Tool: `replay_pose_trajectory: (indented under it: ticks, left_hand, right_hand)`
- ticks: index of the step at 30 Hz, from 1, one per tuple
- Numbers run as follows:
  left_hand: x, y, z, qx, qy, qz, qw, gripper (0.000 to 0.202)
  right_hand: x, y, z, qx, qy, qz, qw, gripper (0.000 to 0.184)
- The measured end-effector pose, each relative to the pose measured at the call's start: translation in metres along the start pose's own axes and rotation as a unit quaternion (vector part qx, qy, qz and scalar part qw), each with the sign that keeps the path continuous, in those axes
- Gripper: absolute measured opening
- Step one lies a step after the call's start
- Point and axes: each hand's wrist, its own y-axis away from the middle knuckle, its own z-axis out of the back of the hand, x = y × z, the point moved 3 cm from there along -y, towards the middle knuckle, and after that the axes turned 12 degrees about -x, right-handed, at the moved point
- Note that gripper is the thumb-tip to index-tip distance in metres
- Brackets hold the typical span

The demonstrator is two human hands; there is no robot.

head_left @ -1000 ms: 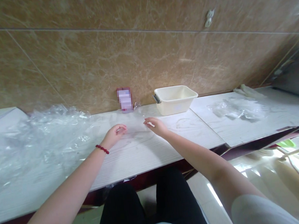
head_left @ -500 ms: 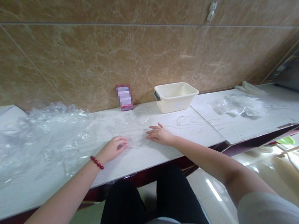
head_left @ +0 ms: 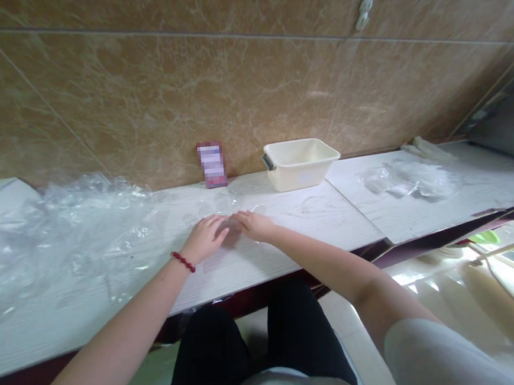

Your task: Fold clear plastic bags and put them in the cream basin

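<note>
White counter [head_left: 330, 222], crumpled plastic film [head_left: 64, 231], cream tub [head_left: 300, 164]

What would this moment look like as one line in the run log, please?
left hand: on clear plastic piece | right hand: on same piece | nearby: cream plastic tub

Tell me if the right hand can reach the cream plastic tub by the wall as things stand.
Probably yes: the right hand lies close to the cream plastic tub, and no object stands between them on the counter.
</note>
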Motion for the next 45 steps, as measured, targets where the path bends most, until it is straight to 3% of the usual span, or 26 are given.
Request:
replay_pose_trajectory:
  ticks: [3,5,10,15,20,25,29,32,36,40,45]
  left_hand:
    - [0.001,-0.002,-0.025,0.046,-0.085,0.040,0.994,0.063]
    - [0.003,0.000,-0.032,0.075,-0.108,0.055,0.990,0.071]
    - [0.006,0.004,-0.030,0.092,-0.120,0.051,0.987,0.079]
    - [0.005,0.002,-0.029,0.108,-0.121,0.050,0.986,0.081]
    - [0.003,0.007,-0.025,0.101,-0.128,0.044,0.986,0.074]
    - [0.004,0.018,-0.021,0.127,-0.118,0.018,0.985,0.074]
    - [0.010,-0.002,-0.016,0.144,-0.113,0.067,0.981,0.072]
    - [0.005,-0.030,-0.016,0.168,-0.108,0.094,0.975,0.073]
    - [-0.018,-0.053,-0.026,0.186,-0.090,0.074,0.976,0.066]
    - [-0.039,-0.049,-0.039,0.160,-0.057,0.018,0.985,0.061]
    - [-0.045,-0.038,-0.047,0.137,-0.025,-0.023,0.990,0.054]
  right_hand:
    - [-0.004,-0.013,-0.027,0.026,0.050,-0.032,0.998,0.041]
    - [-0.007,-0.015,-0.032,0.025,0.083,-0.046,0.995,0.048]
    - [-0.015,-0.018,-0.025,0.063,0.121,-0.076,0.988,0.066]
    - [-0.031,-0.033,-0.018,0.073,0.136,-0.146,0.977,0.067]
    - [-0.041,-0.036,-0.021,0.082,0.143,-0.157,0.974,0.068]
    - [-0.057,-0.038,-0.009,0.009,0.132,-0.187,0.973,0.063]
    - [-0.085,-0.042,0.012,-0.031,0.121,-0.271,0.954,0.048]
    - [-0.099,-0.035,0.023,-0.015,0.104,-0.290,0.951,0.035]
    - [-0.101,-0.018,0.029,0.024,0.108,-0.293,0.950,0.035]
    - [-0.097,-0.011,0.029,0.041,0.128,-0.267,0.954,0.034]
    - [-0.091,-0.014,0.025,0.056,0.140,-0.230,0.961,0.023]
